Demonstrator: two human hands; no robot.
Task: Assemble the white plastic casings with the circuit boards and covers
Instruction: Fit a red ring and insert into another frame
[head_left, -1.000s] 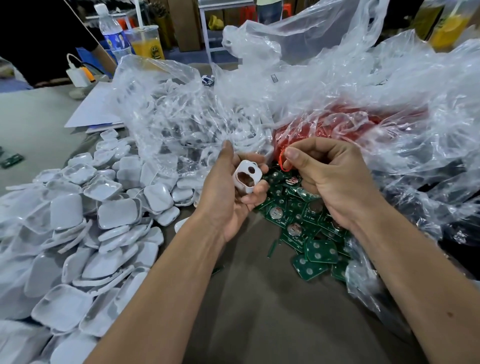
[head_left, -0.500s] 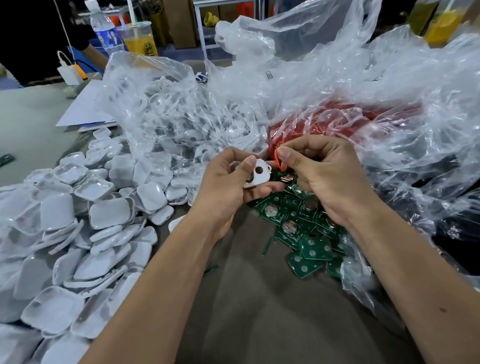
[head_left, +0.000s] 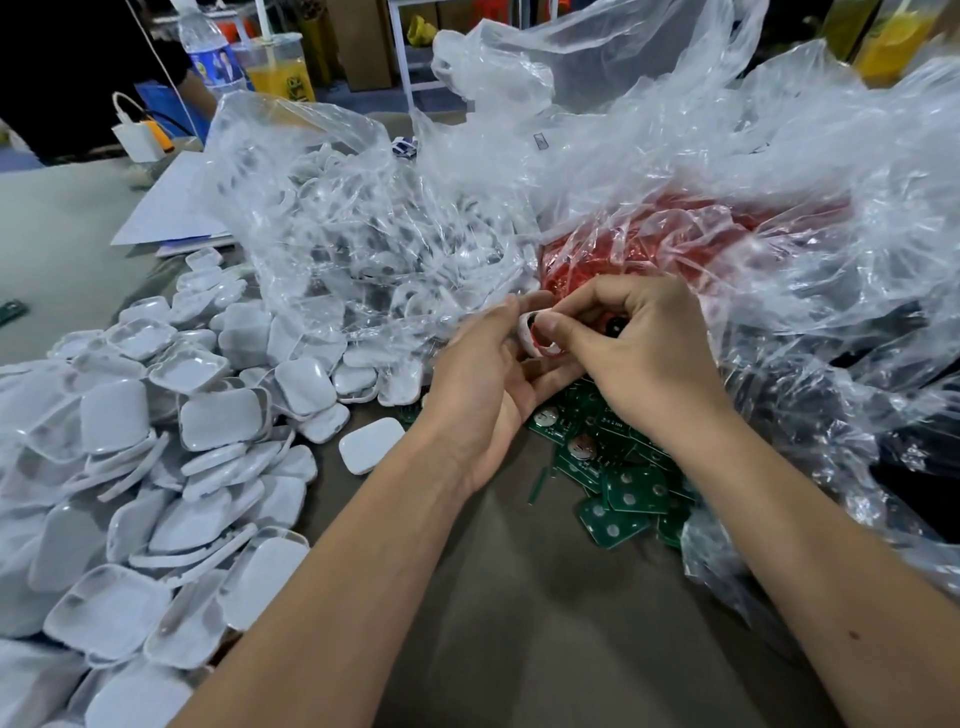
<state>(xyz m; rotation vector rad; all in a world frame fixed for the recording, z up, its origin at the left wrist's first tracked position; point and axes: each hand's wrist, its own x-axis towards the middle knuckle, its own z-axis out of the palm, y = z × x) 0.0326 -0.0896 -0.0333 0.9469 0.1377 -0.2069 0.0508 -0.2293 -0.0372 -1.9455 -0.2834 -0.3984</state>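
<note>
Closing in since earlier, both hands, left (head_left: 480, 379) and right (head_left: 644, 353), now pinch one white casing (head_left: 535, 338).

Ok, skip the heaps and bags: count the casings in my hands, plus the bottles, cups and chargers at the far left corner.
White casing, pinched between left hand and right hand: 1
Water bottle: 1
Cup of orange drink: 1
White charger: 1
Total: 4
</note>
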